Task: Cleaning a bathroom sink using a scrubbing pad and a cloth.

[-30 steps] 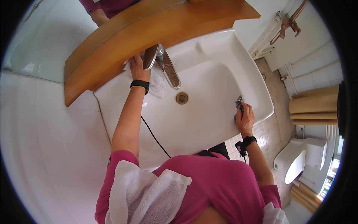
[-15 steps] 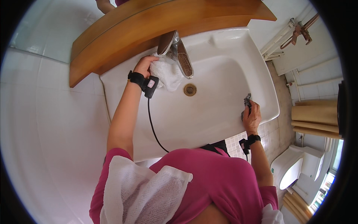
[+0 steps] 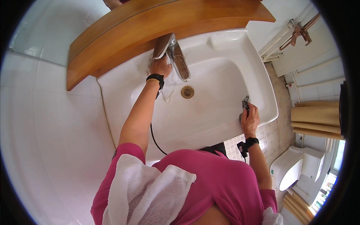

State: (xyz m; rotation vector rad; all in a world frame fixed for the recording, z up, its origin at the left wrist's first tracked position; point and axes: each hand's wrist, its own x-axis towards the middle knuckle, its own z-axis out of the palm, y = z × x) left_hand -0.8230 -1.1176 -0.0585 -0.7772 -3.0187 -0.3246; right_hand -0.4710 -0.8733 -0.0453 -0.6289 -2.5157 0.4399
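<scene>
My left hand [image 3: 161, 67] is at the base of the chrome faucet [image 3: 179, 64], closed on a white cloth [image 3: 170, 84]. Part of the cloth spreads below the hand into the basin, and some fingers are hidden by the faucet lever. On the right rim of the white sink [image 3: 210, 123], my right hand [image 3: 250, 119] is closed around a scrunched grey-and-black cloth [image 3: 245, 102], whose end pokes out past the fingers.
A brass-coloured drain [image 3: 187, 92] sits in the basin. Behind the sink a wooden shelf [image 3: 123, 33] overhangs the faucet. A white towel [image 3: 146, 191] hangs over my left shoulder. To the right stand a toilet [image 3: 292, 168] and wall pipes [image 3: 277, 41].
My left hand has moved right and turned, from the cloth's left side to a place beside the faucet base; the cloth now lies flatter. My right hand has hardly moved.
</scene>
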